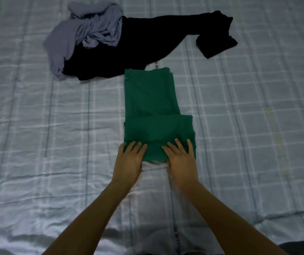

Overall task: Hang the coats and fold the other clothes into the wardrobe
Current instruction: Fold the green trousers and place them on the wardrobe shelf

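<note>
Head view: green garment point(153, 111) lay lengthwise on the bed point(257, 107), directly ahead of the person, its near part doubled over into a thicker band. Left hand point(130, 159) and right hand point(181, 159) both lay flat on that band's near edge, fingers straight and slightly spread, gripping nothing. The left sat at the band's left corner, partly off onto the sheet; the right sat on the right half. Beyond the garment's far end a black garment point(147, 48) sprawled unfolded, touching the green one or just beside it; which could not be told. A crumpled grey garment point(85, 35) lay partly over the black one's left side. No wardrobe was in view.

Assessment: the step in hand appeared to be pressing down 1 fold of the green garment. To do it well, the 2 hands should smooth outward from the middle so the crease sets evenly, and square the wider right edge with the narrower far part before the next fold. The other 2 garments were judged not yet folded.
</note>
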